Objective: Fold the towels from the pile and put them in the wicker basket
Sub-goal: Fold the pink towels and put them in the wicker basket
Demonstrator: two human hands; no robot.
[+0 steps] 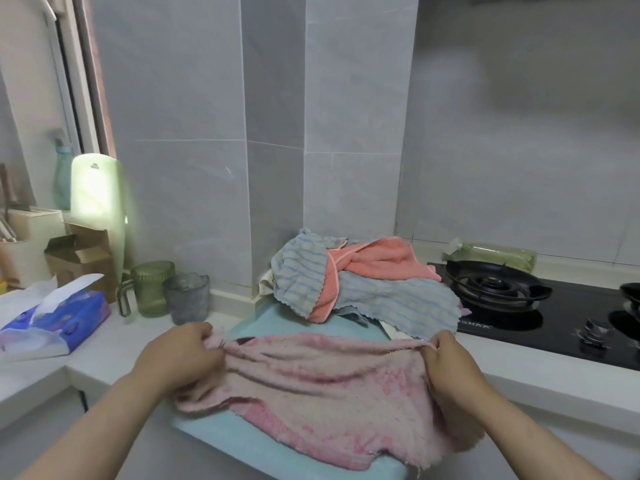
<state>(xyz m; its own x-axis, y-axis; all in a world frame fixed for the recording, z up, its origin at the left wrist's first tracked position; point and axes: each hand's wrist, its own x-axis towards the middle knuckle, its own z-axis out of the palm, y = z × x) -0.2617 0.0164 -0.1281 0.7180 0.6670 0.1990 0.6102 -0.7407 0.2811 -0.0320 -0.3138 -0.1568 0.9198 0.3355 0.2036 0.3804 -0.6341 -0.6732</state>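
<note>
The pale pink fluffy towel [311,386] lies rumpled across the lower centre of the frame. It is spread over a light blue flat mat [249,445] that rests on the white tabletop [117,337], and its upper edge is stretched between the two hands. The left hand [180,358], at lower left of centre, has its fingers [202,336] curled tight round the towel's upper left corner, with the cloth bunched and pinched under them. The right hand [450,368], at lower right of centre, grips the upper right corner the same way, its fingers [440,342] folded down over a ridge of pink cloth. The towel's right side runs on beneath that hand. Both hands thus sit at the two ends of the towel's upper edge, and the bulk of the cloth lies below them in the frame. Just above the pink towel, at the centre of the frame, sits the pile of towels [356,289]: a blue-striped grey cloth over a coral one, heaped at the upper end of the blue mat in front of the grey tiled wall [277,133]. Left of the pile stand a green ribbed glass mug [152,289] and a grey glass cup [187,297], with a blue pack of tissues [62,323] at the left edge. A black gas hob [519,299] occupies the right.
</note>
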